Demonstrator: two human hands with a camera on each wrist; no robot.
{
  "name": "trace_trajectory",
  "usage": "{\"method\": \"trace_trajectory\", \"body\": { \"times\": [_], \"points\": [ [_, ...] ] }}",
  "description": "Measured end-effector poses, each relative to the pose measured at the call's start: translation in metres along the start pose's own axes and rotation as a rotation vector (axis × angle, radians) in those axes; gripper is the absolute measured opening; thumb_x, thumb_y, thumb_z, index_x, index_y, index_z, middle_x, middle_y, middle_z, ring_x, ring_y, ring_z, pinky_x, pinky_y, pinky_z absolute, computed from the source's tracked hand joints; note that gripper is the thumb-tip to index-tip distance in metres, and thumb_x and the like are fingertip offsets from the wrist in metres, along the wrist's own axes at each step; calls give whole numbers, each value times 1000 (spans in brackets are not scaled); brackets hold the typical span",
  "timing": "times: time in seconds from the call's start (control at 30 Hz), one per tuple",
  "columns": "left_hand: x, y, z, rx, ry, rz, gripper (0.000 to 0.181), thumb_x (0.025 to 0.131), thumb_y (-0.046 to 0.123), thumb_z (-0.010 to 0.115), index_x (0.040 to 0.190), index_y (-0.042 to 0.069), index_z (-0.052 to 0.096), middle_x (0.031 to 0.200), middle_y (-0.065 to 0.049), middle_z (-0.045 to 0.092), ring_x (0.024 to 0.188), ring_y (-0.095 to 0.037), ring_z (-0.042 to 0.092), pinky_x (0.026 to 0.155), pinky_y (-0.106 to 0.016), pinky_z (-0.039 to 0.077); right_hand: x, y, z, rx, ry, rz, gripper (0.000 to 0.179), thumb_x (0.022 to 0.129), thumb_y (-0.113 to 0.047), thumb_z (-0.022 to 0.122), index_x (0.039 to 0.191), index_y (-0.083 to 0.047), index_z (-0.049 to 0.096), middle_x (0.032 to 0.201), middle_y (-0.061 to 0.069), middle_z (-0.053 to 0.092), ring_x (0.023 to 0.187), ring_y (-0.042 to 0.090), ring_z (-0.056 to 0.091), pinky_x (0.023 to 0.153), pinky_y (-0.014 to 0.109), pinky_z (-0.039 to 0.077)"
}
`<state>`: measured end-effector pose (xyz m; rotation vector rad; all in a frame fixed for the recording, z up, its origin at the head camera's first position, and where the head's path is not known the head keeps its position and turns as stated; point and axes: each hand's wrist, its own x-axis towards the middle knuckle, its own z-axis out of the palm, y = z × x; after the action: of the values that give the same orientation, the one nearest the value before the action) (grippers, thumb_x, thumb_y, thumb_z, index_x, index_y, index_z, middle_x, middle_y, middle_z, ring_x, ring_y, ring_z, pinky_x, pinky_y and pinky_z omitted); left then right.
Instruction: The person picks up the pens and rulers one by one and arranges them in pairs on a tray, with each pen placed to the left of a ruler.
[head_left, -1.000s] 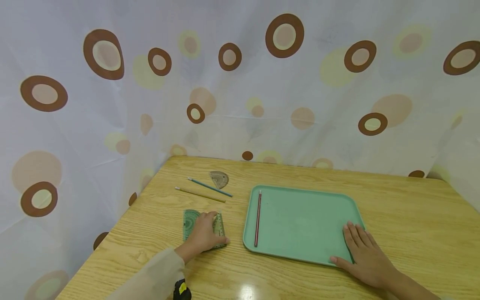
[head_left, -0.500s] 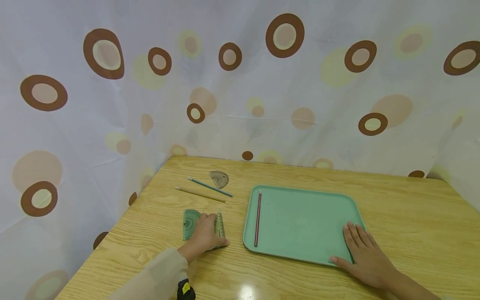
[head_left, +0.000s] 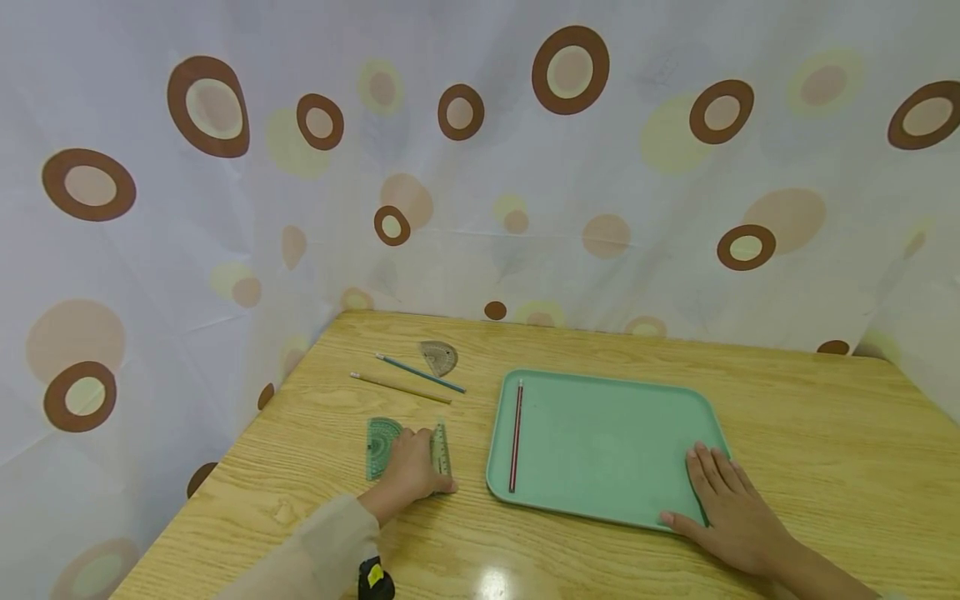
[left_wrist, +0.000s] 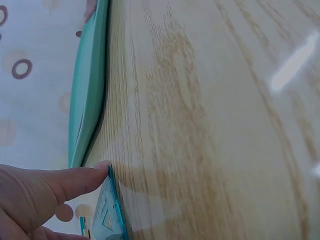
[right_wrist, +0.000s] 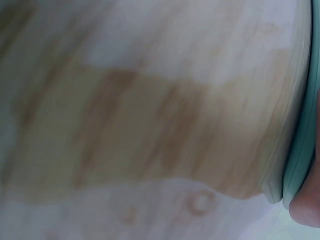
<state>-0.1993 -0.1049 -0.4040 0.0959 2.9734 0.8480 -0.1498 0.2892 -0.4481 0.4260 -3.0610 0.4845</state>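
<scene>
My left hand (head_left: 408, 468) pinches a clear, green-tinted set square (head_left: 441, 450) between thumb and fingers, left of the tray. In the left wrist view, the thumb presses the tip of the set square (left_wrist: 111, 212), which stands tilted against the table; the hand hides part of it. A green protractor (head_left: 380, 446) lies partly behind this hand. My right hand (head_left: 731, 512) rests flat with straight fingers on the right front corner of the green tray (head_left: 607, 450). One red pencil (head_left: 516, 437) lies along the tray's left side.
Beyond the left hand lie a yellow pencil (head_left: 401, 389), a blue pencil (head_left: 420, 372) and a clear protractor (head_left: 439, 358) on the wooden table (head_left: 825, 425). A patterned curtain (head_left: 525, 175) hangs behind and along the left side.
My left hand has shifted slightly right, and the set square has tipped up more steeply, showing a narrower face. The right hand and the tray stay put.
</scene>
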Motion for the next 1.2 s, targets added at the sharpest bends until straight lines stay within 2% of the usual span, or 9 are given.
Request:
{"method": "trace_trajectory", "body": {
  "times": [0.3,0.5,0.67,0.87,1.03,1.2],
  "points": [
    [1,-1,1,-25,-9,-19,75,63,20,86,121,-11,50,108,-24,50,99,-35,48,84,-46,47,0,0,0,-3,1,1,95,87,-51,54,143,13,13,148,35,11,139,48,2,106,34,-29],
    [2,-3,0,-23,-14,-5,76,62,21,86,121,-11,50,105,-23,51,93,-31,49,81,-44,47,0,0,-1,8,-10,11,95,87,-52,54,143,13,12,148,35,10,139,48,1,107,37,-28],
    [2,-5,-2,-34,-23,19,78,62,22,87,122,-11,50,105,-23,51,87,-28,50,77,-43,48,-1,-1,-1,3,-3,8,94,87,-51,54,143,13,14,148,35,12,138,49,3,105,33,-30],
    [3,-9,-5,-59,-39,35,77,63,22,86,121,-13,50,113,-28,53,101,-38,53,85,-47,49,-1,-1,0,-5,4,5,94,87,-51,54,143,13,14,148,35,12,138,48,3,104,30,-31],
    [7,-14,-9,-145,-87,24,75,65,16,85,123,-13,48,115,-28,57,106,-41,55,86,-46,50,-1,-1,0,0,3,6,94,87,-51,54,143,13,13,148,35,12,139,48,3,105,30,-31],
    [10,-20,-12,-217,-146,-12,69,69,11,81,126,-8,48,112,-25,59,100,-36,58,79,-43,52,-1,-1,1,-3,4,6,94,87,-51,54,143,13,14,148,36,12,138,49,3,105,31,-31]
  ]
}}
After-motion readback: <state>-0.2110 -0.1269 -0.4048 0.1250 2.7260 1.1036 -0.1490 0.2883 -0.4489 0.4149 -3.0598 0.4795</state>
